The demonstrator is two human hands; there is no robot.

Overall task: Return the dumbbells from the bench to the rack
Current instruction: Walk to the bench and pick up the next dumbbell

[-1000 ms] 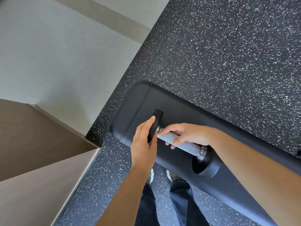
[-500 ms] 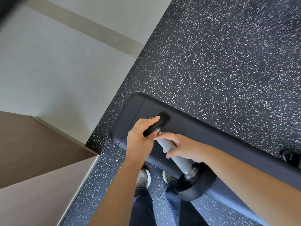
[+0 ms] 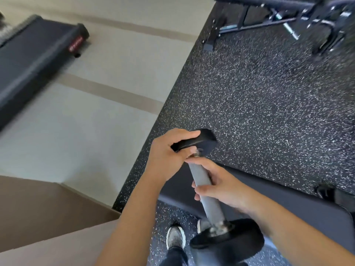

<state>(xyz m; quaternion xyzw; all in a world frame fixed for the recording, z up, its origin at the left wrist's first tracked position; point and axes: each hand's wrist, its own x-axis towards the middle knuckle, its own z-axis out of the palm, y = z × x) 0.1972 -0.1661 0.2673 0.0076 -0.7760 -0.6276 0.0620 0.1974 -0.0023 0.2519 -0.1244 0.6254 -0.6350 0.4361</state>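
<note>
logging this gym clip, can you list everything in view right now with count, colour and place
dumbbell: one, grey knurled handle with black heads, held in both hands, tilted with one head up and one down
bench: one, black padded, lower right, behind the dumbbell
rubber floor: one area, black with white flecks, centre and right
pale floor: one area, light grey with tan stripes, left
treadmill-like machine: one, black with a small red label, upper left, blurred
metal frame equipment: black and silver, top right, too blurred to identify
shoe: one clearly visible, grey, bottom centre
left hand: grips the upper head
right hand: wraps the handle
</note>
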